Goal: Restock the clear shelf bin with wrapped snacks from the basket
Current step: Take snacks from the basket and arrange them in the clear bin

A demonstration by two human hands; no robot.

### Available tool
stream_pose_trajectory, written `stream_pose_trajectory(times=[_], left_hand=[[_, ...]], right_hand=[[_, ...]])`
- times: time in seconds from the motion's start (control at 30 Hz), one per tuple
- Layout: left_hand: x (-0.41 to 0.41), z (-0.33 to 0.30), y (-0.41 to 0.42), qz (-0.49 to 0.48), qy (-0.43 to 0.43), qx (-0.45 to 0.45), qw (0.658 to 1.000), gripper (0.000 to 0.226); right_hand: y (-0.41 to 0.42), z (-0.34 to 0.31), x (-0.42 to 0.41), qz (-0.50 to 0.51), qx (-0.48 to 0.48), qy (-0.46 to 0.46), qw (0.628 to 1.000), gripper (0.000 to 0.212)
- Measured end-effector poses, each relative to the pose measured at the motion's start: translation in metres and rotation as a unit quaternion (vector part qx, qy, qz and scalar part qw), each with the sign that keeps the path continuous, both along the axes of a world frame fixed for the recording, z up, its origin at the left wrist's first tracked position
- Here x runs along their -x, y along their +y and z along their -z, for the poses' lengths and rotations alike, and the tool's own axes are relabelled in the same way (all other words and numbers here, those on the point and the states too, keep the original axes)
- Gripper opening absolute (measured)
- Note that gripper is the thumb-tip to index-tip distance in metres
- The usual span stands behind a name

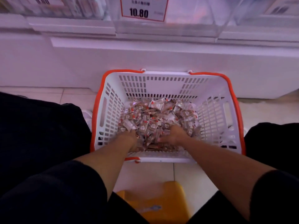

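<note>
A white plastic basket (pixel 210 88) with an orange rim stands on the floor against the shelf base. A heap of small brown-and-white wrapped snacks (pixel 160 112) lies in it. Both of my hands reach into the near side of the heap. My left hand (pixel 127 137) is sunk into the snacks and its fingers are hidden. My right hand (pixel 174 135) curls its fingers inward round a bunch of snacks lying between the two hands. The clear shelf bin (pixel 166 28) sits on the shelf straight above the basket, with a price card (pixel 142 8) reading 10.80 on its front.
More clear bins (pixel 64 7) flank the target bin on the shelf. The white shelf base (pixel 145 59) rises right behind the basket. A yellow stool (pixel 155 201) is under me, and my dark-clothed knees (pixel 40 126) are on either side of the basket.
</note>
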State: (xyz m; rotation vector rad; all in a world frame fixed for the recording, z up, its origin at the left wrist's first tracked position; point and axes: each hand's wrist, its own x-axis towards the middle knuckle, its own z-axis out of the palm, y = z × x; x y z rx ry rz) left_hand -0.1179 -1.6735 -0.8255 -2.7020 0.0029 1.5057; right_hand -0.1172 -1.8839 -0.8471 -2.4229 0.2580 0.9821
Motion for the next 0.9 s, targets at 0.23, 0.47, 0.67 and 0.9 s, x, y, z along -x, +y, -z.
stream_pose_trajectory(times=[0.23, 0.47, 0.67, 0.9], left_hand=[[-0.012, -0.001, 0.007, 0.036, -0.016, 0.018, 0.999, 0.041], [-0.017, -0.011, 0.000, 0.023, -0.027, 0.090, 0.995, 0.028], [-0.009, -0.015, -0.007, 0.055, 0.012, 0.080, 0.995, 0.036], [-0.006, -0.034, -0.002, -0.036, -0.027, 0.091, 0.995, 0.028]], right_hand=[[-0.019, -0.014, -0.028, 0.032, -0.066, 0.105, 0.992, 0.035], [-0.026, -0.033, -0.040, 0.186, -0.212, 0.072, 0.957, 0.032], [-0.020, -0.051, -0.047, 0.113, -0.150, -0.004, 0.982, 0.033], [-0.030, -0.083, -0.065, 0.064, -0.141, -0.071, 0.985, 0.043]])
